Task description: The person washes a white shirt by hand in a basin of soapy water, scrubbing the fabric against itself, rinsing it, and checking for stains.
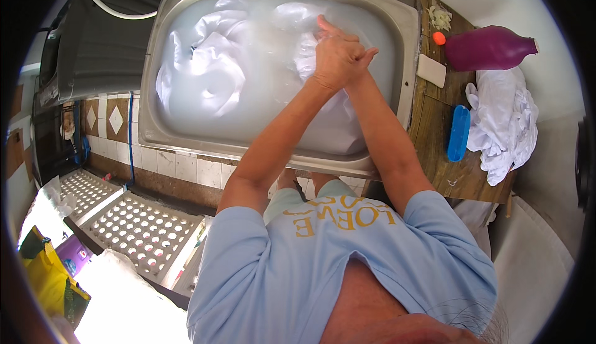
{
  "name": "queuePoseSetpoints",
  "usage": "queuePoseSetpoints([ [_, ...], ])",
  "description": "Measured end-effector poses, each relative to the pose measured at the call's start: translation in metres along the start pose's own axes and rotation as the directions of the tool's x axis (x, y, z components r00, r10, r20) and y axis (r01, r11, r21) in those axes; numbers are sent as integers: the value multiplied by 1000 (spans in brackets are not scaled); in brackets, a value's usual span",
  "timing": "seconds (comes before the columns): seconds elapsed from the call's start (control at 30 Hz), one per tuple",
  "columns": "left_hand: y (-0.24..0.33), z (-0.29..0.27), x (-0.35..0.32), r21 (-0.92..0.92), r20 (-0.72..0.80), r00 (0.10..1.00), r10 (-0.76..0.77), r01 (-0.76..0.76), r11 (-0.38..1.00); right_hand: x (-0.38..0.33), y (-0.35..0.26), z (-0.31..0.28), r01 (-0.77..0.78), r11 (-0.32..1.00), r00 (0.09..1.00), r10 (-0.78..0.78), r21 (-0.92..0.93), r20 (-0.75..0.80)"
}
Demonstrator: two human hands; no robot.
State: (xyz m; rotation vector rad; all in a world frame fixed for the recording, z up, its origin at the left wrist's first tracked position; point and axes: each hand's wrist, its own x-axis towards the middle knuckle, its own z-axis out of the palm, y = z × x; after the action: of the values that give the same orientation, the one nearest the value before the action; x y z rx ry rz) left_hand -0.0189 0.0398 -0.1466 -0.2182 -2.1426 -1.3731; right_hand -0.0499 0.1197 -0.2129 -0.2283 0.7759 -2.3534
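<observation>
Over the right part of a metal basin (406, 52) filled with cloudy water, my two hands are pressed together. My left hand (335, 55) lies on top with its back showing and its fingers bent in. My right hand (355, 74) is mostly hidden beneath it, closed against it. A fingertip points up toward the far rim. Wet white cloth (304, 55) gathers right beside my hands; whether a fold of it is between them is hidden. More white cloth (211, 80) floats in bulging folds on the left side of the basin.
On the wooden counter (428, 111) at the right are a pale soap bar (431, 71), an orange cap (439, 38), a purple bottle (487, 48) on its side, a blue brush-like item (458, 133) and a white cloth heap (503, 120). Perforated panels (139, 229) lie at left.
</observation>
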Motion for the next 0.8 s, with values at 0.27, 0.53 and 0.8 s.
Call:
queuePoseSetpoints([
  [0.27,-14,-9,2,77,-139,980,-144,156,985,-12,-6,58,-97,986,917,143,138,-372],
  [0.53,24,-47,-27,271,-33,998,-49,56,961,-62,-43,93,-126,973,915,39,-194,-401],
  [0.8,85,-94,-112,256,378,926,-9,-96,962,-121,-66,60,-96,569,978,207,-817,29],
])
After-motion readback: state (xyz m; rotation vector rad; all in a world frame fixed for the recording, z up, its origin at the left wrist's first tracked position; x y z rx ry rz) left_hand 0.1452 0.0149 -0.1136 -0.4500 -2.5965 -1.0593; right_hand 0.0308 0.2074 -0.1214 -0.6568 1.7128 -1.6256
